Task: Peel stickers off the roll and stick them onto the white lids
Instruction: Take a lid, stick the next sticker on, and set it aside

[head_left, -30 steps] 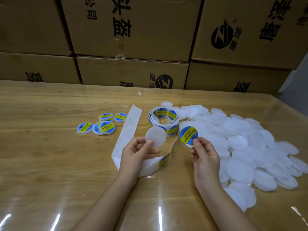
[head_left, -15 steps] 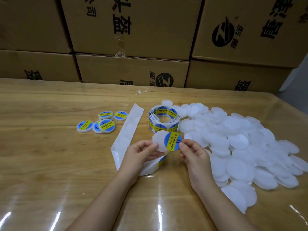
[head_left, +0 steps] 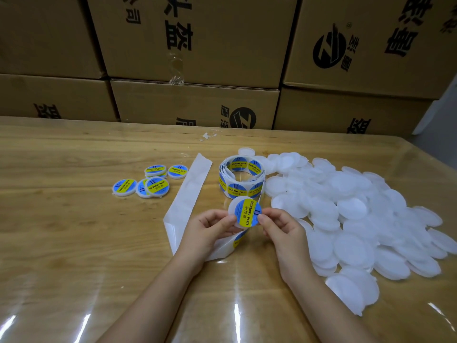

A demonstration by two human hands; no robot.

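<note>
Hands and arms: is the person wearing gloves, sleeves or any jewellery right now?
No. The left hand and right hand are bare: no gloves, rings or watch. The forearms are uncovered up to the frame edge; no sleeve shows.

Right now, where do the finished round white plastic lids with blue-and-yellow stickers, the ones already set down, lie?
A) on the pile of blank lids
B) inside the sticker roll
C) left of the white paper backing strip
C: the stickered lids cluster on the table left of the backing strip, apart from the blank lid pile.
</note>
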